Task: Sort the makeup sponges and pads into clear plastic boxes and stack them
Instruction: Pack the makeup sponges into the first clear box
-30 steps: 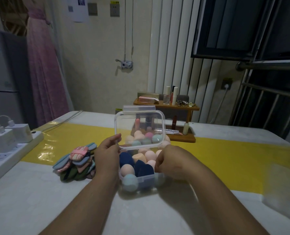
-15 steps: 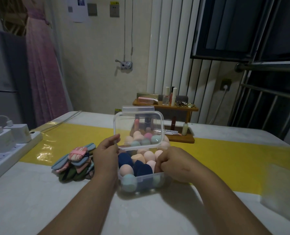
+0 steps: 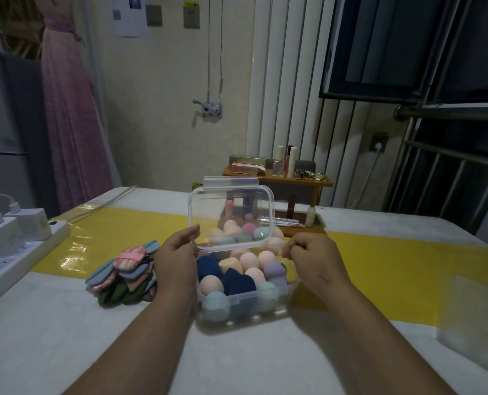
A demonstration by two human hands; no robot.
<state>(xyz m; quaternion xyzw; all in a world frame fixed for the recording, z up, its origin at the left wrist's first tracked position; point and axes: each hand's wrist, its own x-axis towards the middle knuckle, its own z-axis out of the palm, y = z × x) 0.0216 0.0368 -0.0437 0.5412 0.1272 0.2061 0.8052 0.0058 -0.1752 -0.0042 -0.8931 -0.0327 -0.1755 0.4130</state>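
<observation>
A clear plastic box stands on the table in front of me, filled with several egg-shaped makeup sponges in pink, navy, teal and lilac. Its clear lid stands upright over the far side, and more sponges show through it. My left hand pinches the lid's lower left corner. My right hand is at the box's right rim with curled fingers, pinching its edge near the lid's lower right corner. A pile of flat fabric pads lies just left of my left hand.
A white power strip with chargers lies along the left table edge. A wooden rack of cosmetics stands behind the box. A pale translucent object rests at the right. A yellow strip crosses the table.
My right hand has shifted from over the sponges to the box's right rim. The lid and my left hand have kept their place.
</observation>
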